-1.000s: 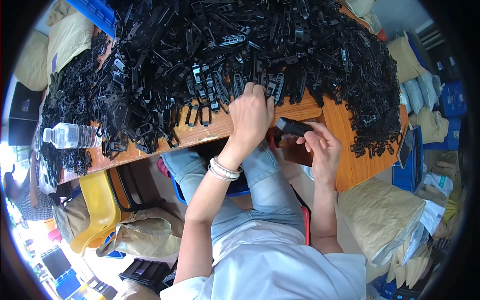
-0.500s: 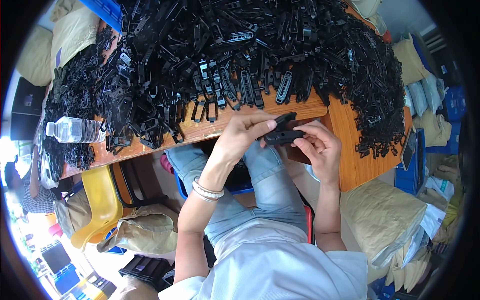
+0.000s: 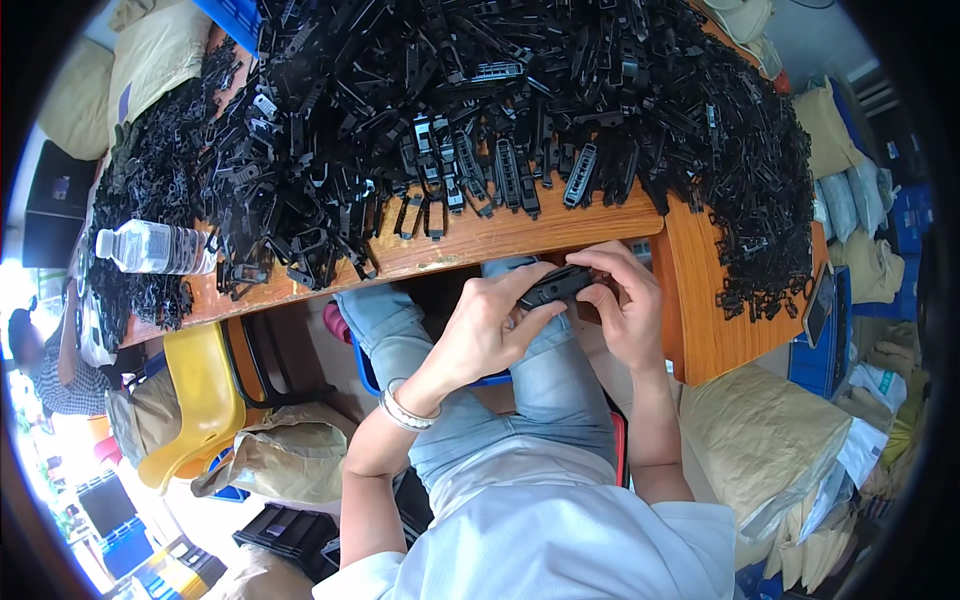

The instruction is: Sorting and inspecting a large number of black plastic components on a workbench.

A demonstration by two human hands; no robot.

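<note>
Over my lap, just off the table's front edge, both hands hold a long narrow black plastic part (image 3: 556, 288). My left hand (image 3: 495, 320) pinches its left end between thumb and fingers. At the other end, the fingers of my right hand (image 3: 627, 305) are closed on the part. Its underside and the left fingertips are partly hidden, so whether it is one piece or two pressed together is hard to see. Beyond my hands, loose black plastic parts (image 3: 508, 175) of similar long shape lie along the edge of a large heap.
The heap covers most of the wooden table (image 3: 480, 237), with smaller black parts at both sides. A clear bottle (image 3: 155, 247) lies on the left. A side table (image 3: 715, 330) stands to my right, near paper sacks (image 3: 765, 430). A yellow chair (image 3: 205, 385) is at left.
Two black pieces seen apart between my hands are now together as one compact shape. Both hands have come down slightly, and my left hand has turned around its end. The view has shifted a little.
</note>
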